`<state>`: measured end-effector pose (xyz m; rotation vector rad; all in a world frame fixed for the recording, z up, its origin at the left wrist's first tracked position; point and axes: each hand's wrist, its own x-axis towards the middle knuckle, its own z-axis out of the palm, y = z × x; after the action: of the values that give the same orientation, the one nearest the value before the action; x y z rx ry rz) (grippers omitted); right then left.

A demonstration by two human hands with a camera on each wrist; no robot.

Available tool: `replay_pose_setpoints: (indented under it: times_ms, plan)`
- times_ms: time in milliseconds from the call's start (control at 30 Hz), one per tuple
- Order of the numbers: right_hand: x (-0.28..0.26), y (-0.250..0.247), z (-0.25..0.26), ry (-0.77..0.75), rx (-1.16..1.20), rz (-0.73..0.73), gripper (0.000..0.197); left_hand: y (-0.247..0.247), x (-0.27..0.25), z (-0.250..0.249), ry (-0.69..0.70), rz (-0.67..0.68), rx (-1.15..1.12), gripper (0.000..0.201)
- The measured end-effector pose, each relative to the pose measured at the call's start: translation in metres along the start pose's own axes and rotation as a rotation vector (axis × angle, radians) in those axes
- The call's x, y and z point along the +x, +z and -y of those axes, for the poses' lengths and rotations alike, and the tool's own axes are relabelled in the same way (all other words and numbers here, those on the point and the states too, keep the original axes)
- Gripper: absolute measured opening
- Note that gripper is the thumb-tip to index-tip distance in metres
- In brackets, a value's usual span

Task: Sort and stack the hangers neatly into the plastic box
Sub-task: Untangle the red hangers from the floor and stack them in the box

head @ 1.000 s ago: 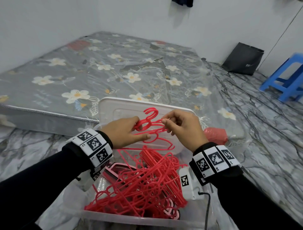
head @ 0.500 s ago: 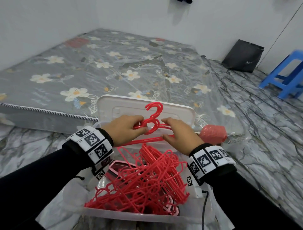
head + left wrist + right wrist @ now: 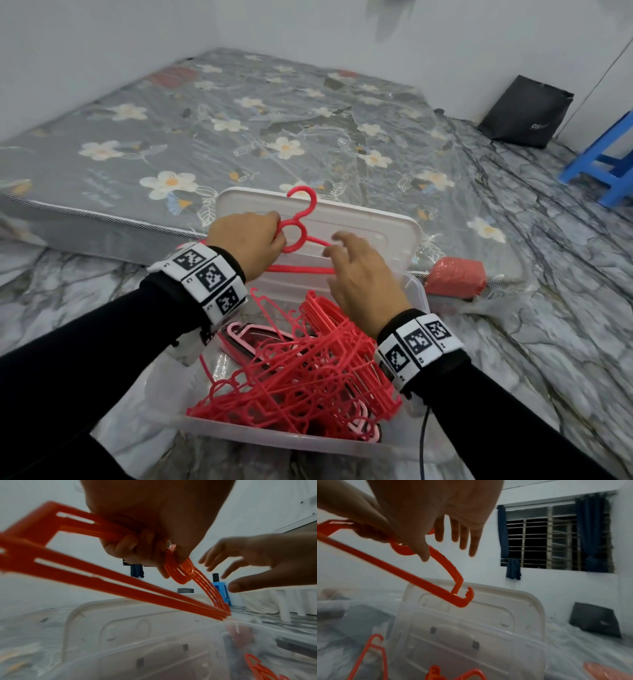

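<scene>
Hangers of thin red plastic, stacked flat into a small bunch (image 3: 301, 236), sit in our left hand (image 3: 248, 245), whose fingers curl round the ring below the hooks and keep the bunch up above the far end of the clear plastic box (image 3: 274, 442). Our right hand (image 3: 359, 274) hovers just beside that bunch with its fingers spread and loose, gripping nothing; in the left wrist view its fingertips (image 3: 212, 566) stand clear of the red bars. Below our wrists, a tangled heap of red hangers (image 3: 301, 377) fills the box, with a few pink hangers (image 3: 250, 337) under them. We see the white box lid (image 3: 370, 222) propped upright behind the box against a grey flowered mattress (image 3: 205, 130) lying on the marbled floor.
</scene>
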<state>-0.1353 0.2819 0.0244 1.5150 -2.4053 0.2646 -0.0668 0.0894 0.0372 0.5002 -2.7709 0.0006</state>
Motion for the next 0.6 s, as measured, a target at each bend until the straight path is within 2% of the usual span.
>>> replay_pose_setpoints:
  times_ms: [33,100,167,267,333,400,533,600]
  plan:
    - [-0.001,0.005,0.005,-0.098,-0.019,0.036,0.025,0.0,0.002,0.006,-0.018,0.001,0.007,0.024]
    - [-0.007,0.017,0.017,-0.21,-0.023,0.348,0.017,0.002,0.004,0.014,-0.054,0.02,0.006,0.025]
    - [-0.015,0.034,0.021,-0.209,-0.06,0.676,0.022,0.002,0.005,0.018,-0.072,0.033,-0.012,0.025]
    - [-0.027,0.052,0.019,-0.172,-0.098,0.913,0.027,0.002,0.004,0.017,-0.079,0.042,-0.061,0.026]
    - [-0.034,0.061,0.017,-0.137,-0.078,0.985,0.018,0.002,0.002,0.016,-0.088,0.054,-0.108,0.026]
    - [-0.036,0.064,0.016,-0.085,-0.036,1.015,0.022,0.003,0.001,0.014,-0.092,0.056,-0.128,0.026]
    - [-0.026,0.066,0.01,-0.015,0.035,0.971,0.023,0.003,0.002,0.014,-0.109,0.072,-0.13,0.028]
    - [-0.032,0.069,0.008,-0.03,0.019,0.984,0.023,0.002,0.003,0.015,-0.113,0.077,-0.134,0.028]
